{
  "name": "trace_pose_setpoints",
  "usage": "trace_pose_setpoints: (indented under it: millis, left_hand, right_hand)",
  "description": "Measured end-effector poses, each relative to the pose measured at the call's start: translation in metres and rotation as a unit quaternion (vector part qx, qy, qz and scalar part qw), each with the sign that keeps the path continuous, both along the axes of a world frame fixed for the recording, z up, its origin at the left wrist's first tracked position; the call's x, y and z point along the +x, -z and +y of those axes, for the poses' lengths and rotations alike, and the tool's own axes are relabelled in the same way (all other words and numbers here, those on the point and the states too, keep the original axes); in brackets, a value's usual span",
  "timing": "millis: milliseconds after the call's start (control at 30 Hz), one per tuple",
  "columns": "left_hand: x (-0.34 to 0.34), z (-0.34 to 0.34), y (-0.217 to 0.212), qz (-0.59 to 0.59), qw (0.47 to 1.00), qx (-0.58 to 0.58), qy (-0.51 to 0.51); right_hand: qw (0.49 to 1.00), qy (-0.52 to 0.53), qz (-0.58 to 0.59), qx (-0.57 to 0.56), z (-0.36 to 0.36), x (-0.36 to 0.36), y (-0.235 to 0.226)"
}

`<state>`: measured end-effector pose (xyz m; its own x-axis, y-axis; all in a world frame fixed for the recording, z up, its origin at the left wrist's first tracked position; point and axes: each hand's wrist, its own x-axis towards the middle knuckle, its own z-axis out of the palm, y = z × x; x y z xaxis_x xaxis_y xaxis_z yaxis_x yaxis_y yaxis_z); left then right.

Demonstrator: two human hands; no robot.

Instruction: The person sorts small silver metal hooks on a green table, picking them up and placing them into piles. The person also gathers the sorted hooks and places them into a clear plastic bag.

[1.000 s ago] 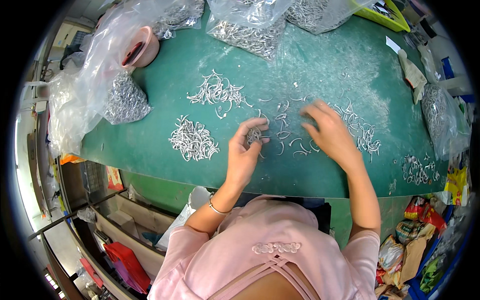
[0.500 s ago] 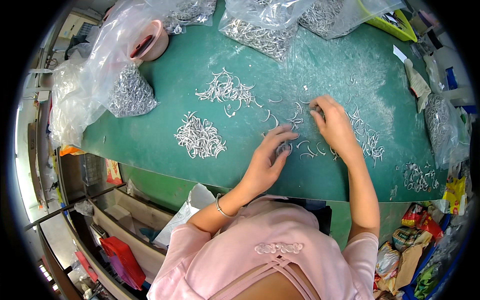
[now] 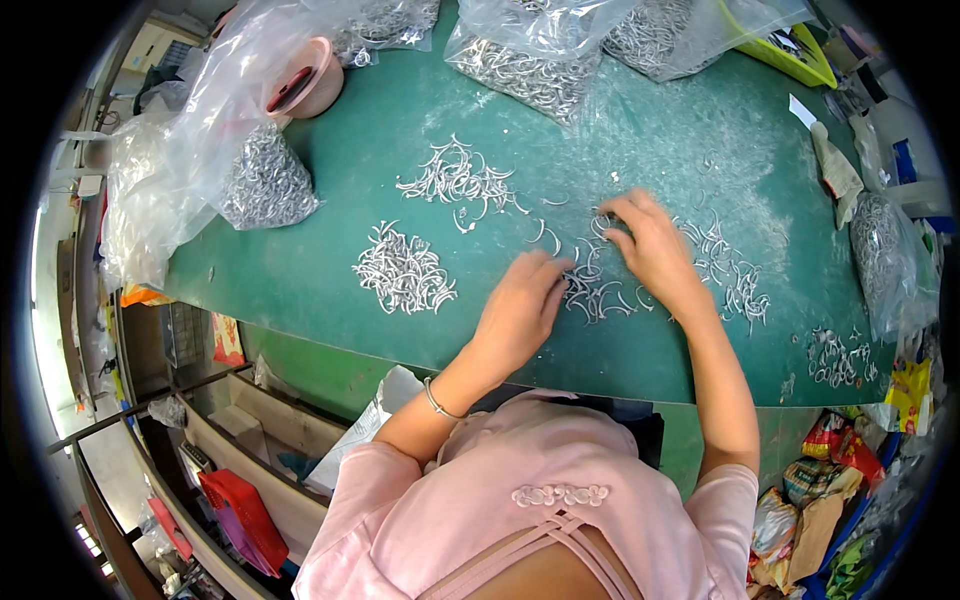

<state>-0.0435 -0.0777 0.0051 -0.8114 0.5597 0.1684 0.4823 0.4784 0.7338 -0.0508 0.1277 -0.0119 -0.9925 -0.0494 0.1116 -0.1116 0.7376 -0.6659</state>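
Note:
Small silvery curved metal pieces lie on the green table in loose groups. My left hand (image 3: pixel 520 305) is over the near middle, its fingers bent and thumb a little apart, beside a loose cluster of pieces (image 3: pixel 595 300). To its right, my right hand (image 3: pixel 650 245) has its thumb and fingers round a curved metal piece (image 3: pixel 600 224); its fingertips partly hide it. A compact pile (image 3: pixel 402 270) sits left of my hands, with a looser pile (image 3: pixel 458 178) behind it. More pieces (image 3: pixel 735 275) are scattered right of my right hand.
Clear plastic bags full of metal pieces stand at the left (image 3: pixel 268 180) and back (image 3: pixel 530 75). A pink tub (image 3: pixel 322 85) holds a dark red object. A yellow-green basket (image 3: pixel 800 60) is at back right, a small group of pieces (image 3: pixel 838 357) at front right.
The bunch of pieces in my left hand now lies spread on the table, and that hand has drawn slightly left. My right hand has shifted a little left.

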Motion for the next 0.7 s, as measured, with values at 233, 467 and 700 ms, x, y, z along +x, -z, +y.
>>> trace_pose_setpoints:
  millis: [233, 467, 700]
  left_hand:
    - [0.0, 0.001, -0.014, -0.059, 0.998, -0.027, -0.005]
    - [0.008, 0.001, 0.008, -0.009, 1.0, -0.009, 0.006]
    - [-0.02, 0.018, 0.005, 0.04, 0.998, 0.04, 0.004]
  right_hand:
    - [0.993, 0.012, -0.083, 0.084, -0.001, -0.001, -0.012]
    - [0.992, 0.044, -0.05, 0.108, 0.014, 0.011, -0.013]
    - [0.97, 0.116, -0.101, -0.189, 0.043, 0.034, -0.019]
